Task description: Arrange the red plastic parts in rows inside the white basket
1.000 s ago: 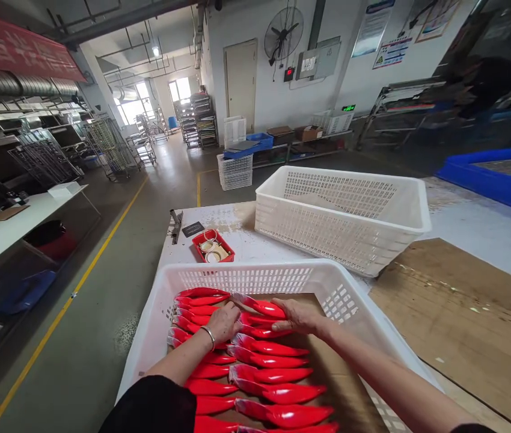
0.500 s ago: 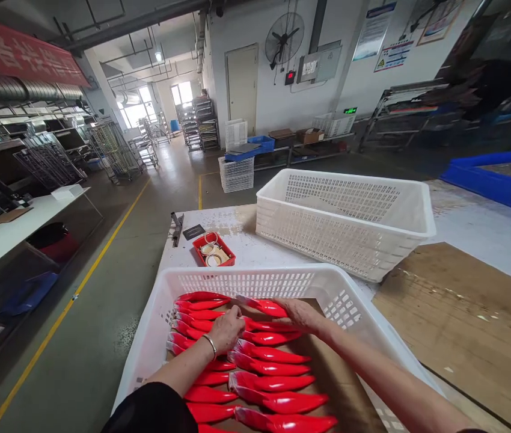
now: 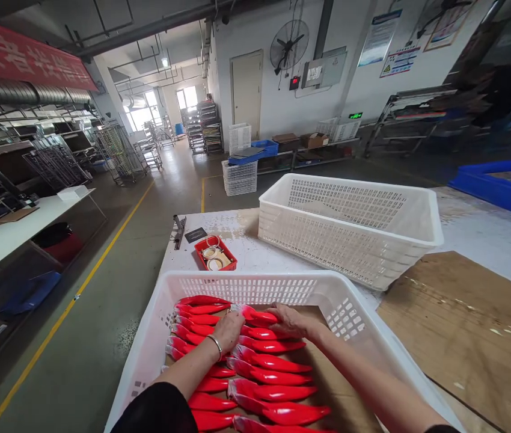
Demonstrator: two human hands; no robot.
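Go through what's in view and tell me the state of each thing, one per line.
Near basket: part filled with rows of red parts.
Far basket: looks empty.
Left hand: resting on the red parts.
Right hand: touching a red part.
Red tray: holds tape rolls.
Door: closed.

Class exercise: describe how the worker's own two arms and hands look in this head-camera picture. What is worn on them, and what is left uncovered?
Both hands are bare, without gloves. The left hand has a thin silver-coloured bangle round the wrist, and a black sleeve covers the upper part of that arm, leaving the forearm uncovered. The right hand wears no ring or band that can be seen; its forearm is uncovered, with a dark sleeve edge just showing at the bottom of the picture.
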